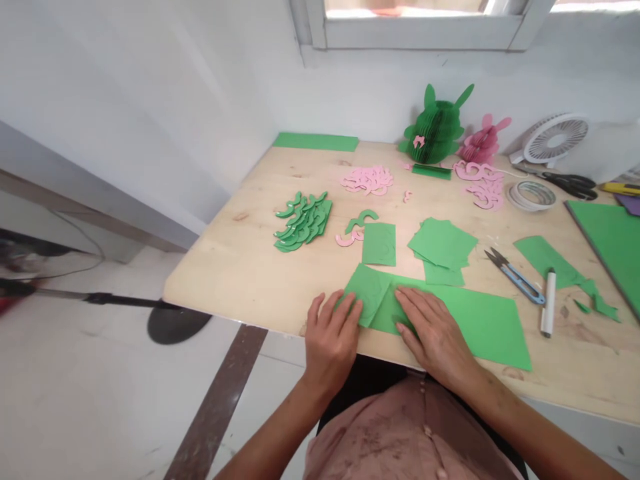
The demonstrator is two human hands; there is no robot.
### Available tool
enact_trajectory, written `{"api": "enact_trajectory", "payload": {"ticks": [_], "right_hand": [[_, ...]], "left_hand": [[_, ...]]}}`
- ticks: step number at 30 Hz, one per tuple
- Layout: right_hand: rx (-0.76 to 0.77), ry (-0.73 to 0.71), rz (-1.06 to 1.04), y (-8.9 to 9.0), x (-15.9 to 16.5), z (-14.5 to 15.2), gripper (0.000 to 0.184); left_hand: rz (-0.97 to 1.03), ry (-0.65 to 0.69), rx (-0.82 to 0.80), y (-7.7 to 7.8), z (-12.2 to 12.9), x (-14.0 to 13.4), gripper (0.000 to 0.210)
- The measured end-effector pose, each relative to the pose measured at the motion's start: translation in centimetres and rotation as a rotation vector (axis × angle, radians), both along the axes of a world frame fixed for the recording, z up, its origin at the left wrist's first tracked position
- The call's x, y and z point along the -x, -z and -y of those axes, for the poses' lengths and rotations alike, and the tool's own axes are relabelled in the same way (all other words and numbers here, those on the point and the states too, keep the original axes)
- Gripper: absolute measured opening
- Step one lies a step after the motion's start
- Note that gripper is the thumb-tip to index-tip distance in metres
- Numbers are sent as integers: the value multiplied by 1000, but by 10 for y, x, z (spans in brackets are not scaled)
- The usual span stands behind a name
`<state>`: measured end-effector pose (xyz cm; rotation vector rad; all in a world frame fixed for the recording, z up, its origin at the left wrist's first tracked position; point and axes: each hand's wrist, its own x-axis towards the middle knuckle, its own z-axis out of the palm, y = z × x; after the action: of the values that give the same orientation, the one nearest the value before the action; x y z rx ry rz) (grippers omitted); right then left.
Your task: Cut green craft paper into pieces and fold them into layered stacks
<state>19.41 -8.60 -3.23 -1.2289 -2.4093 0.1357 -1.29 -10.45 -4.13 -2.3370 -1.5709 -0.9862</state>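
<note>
A long green paper strip (487,327) lies along the table's front edge, its left end covered by a smaller green paper piece (369,290) set at a slant. My left hand (333,337) rests with fingers stretched over the left side of that piece. Flat on the strip, just right of the slanted piece, lies my right hand (434,327), fingers extended. Just beyond my hands is a green paper square (379,244) with a faint curved outline. To its right sits a stack of green paper pieces (444,245).
Blue-handled thread snips (515,277) and a white marker (549,303) lie at right. Green curved cutouts (303,223) and pink cutouts (369,180) are piled farther back. Behind stand a green paper figure (435,130), a tape roll (531,196) and a white fan (556,139).
</note>
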Motion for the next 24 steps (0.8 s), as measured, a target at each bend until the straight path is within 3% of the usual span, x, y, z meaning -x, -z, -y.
{"api": "enact_trajectory", "payload": {"ticks": [5, 24], "right_hand": [[-3, -2, 17, 0, 0, 0, 46], [-17, -21, 110, 0, 2, 1, 40]], "left_hand": [[-25, 101, 97, 3, 5, -3, 20], [-28, 109, 207, 6, 11, -8, 30]]}}
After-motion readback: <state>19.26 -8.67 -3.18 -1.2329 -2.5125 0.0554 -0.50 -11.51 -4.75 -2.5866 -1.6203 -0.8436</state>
